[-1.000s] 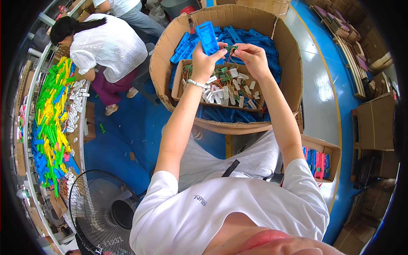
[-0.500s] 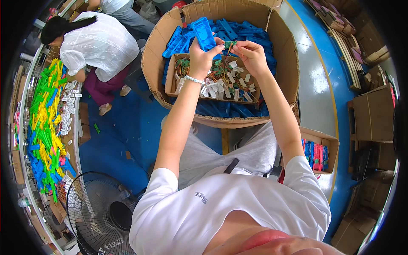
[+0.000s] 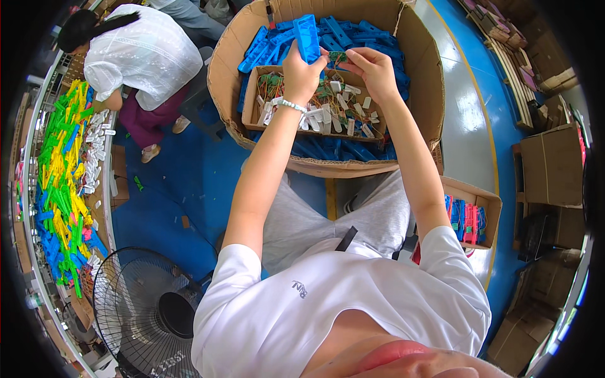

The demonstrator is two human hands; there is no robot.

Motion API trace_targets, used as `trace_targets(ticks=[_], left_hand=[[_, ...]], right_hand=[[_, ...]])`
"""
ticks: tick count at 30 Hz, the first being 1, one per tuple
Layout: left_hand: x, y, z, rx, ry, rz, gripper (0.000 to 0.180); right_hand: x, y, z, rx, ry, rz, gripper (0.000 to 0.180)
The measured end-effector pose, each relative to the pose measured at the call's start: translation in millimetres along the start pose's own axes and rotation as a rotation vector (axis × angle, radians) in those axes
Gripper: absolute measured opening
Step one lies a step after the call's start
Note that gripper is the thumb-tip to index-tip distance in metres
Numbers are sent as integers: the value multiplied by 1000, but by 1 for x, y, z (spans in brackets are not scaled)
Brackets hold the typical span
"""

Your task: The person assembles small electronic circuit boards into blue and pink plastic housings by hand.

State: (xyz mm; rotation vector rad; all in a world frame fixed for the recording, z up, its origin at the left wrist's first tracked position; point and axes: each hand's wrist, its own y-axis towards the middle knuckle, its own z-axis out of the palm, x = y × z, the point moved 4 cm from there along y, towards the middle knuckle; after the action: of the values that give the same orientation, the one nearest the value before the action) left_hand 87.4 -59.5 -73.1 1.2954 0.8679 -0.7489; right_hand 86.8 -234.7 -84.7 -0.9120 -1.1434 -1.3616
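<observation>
My left hand (image 3: 302,77) grips a long blue plastic casing (image 3: 307,38) and holds it upright over a small cardboard tray (image 3: 251,104). My right hand (image 3: 373,68) pinches a small green circuit part (image 3: 336,58) against the side of that casing. The tray holds several small white and green wired parts (image 3: 334,113). It rests inside a large cardboard box (image 3: 416,82) filled with more blue casings (image 3: 353,34). Both forearms reach forward over my lap.
Another person in a white top (image 3: 142,53) bends over at the upper left. A bench at the left carries piles of green, yellow and blue plastic pieces (image 3: 60,183). A floor fan (image 3: 148,315) stands at the lower left. A small box of coloured pieces (image 3: 469,217) sits right.
Both hands with the blue casing have risen slightly in the picture, and the head has tilted so the large box sits higher. The person at the upper left has shifted a little.
</observation>
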Motion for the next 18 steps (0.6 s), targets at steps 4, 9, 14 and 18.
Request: trace_targets(ticks=[4, 9, 14, 18], left_hand=[[0, -1, 4, 76, -215, -189, 32], [14, 0, 0, 47, -434, -391, 19], [21, 1, -3, 35, -554, -414, 32], [11, -3, 10, 60, -586, -329, 29]], right_hand=[[-1, -2, -3, -20, -168, 1, 18], [-9, -3, 8, 86, -224, 32, 18], [-6, -8, 13, 139, -201, 54, 20], [-9, -10, 21, 177, -259, -30, 20]])
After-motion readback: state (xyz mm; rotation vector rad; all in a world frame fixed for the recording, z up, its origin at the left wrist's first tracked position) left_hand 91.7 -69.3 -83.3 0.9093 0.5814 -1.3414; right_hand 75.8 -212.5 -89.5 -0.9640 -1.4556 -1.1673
